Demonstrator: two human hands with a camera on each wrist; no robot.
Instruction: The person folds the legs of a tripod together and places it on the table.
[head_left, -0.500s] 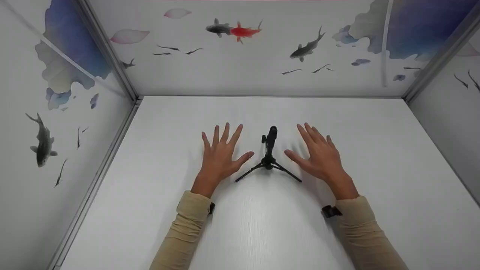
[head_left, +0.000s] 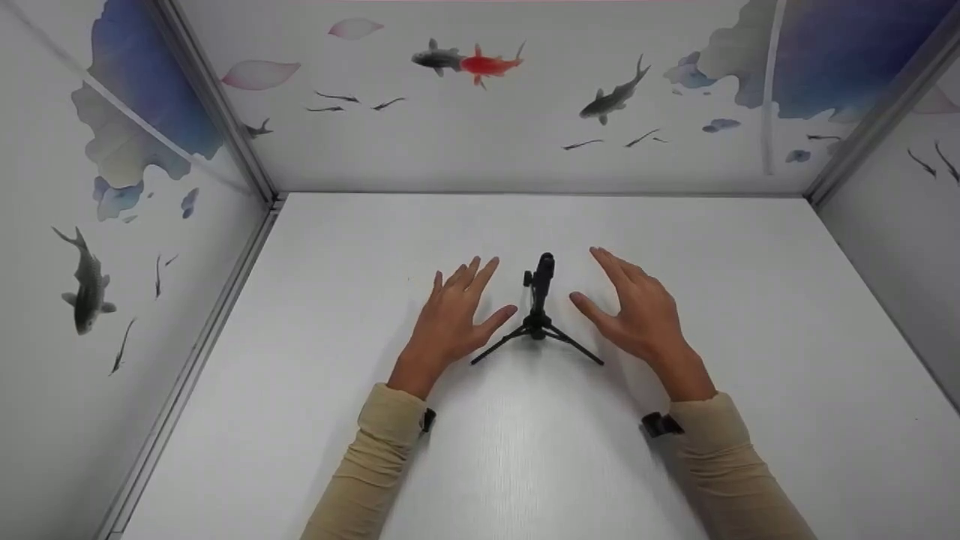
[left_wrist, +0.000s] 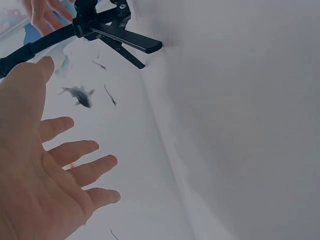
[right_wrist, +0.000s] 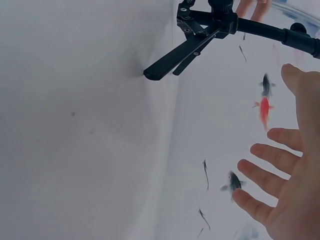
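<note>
A small black tripod stands upright on the white table, its legs spread and a knob on the left of its post. To its left, my left hand is held with fingers extended and thumb pointing toward the post. My right hand mirrors it on the other side, fingers straight and thumb apart. Neither hand holds anything. In the left wrist view the tripod's legs show above the thumb, beyond the open palm. The right wrist view shows the tripod above my spread fingers.
The white table is bounded by a back wall and side walls printed with fish and blue leaves. Grey metal rails run along the corners. A dark band sits at the right cuff.
Both hands have turned inward, palms more toward the tripod, with their fingers closer together. My left hand has shifted slightly right. The tripod has not moved.
</note>
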